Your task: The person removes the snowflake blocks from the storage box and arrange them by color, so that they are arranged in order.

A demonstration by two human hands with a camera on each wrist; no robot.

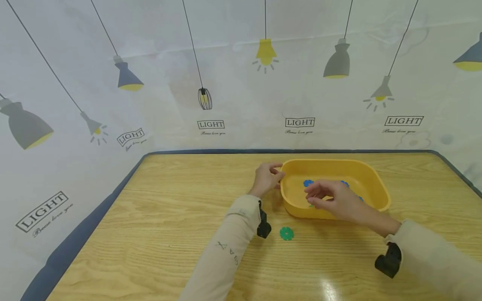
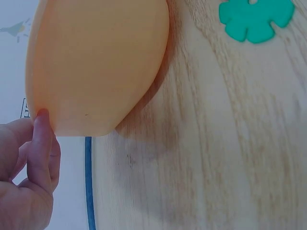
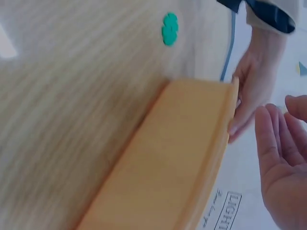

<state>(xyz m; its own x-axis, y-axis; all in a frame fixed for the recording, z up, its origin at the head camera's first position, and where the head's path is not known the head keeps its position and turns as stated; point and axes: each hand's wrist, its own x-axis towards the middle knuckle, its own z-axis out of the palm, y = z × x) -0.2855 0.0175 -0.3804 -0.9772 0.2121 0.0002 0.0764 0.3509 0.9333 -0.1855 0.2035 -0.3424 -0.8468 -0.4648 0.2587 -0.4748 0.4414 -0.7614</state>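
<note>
A yellow plastic basin (image 1: 335, 165) stands on the wooden table. At its left end my left hand (image 1: 266, 179) pinches the rim between thumb and fingers, as the left wrist view (image 2: 36, 163) also shows. My right hand (image 1: 337, 200) hovers over the basin, its fingers loosely bent and nothing visible between them; the right wrist view shows those fingers (image 3: 283, 139) fairly straight. Several blue flower-shaped plastic pieces (image 1: 308, 183) lie inside the basin, partly hidden by the right hand. A bit of green (image 1: 311, 205) shows just under its thumb.
One green flower-shaped piece (image 1: 286, 233) lies flat on the table (image 1: 180, 209) in front of the basin, near the left wrist's black camera (image 1: 264, 223). Behind the table's dark blue back edge hangs a pale sheet (image 1: 241, 129) printed with lamps.
</note>
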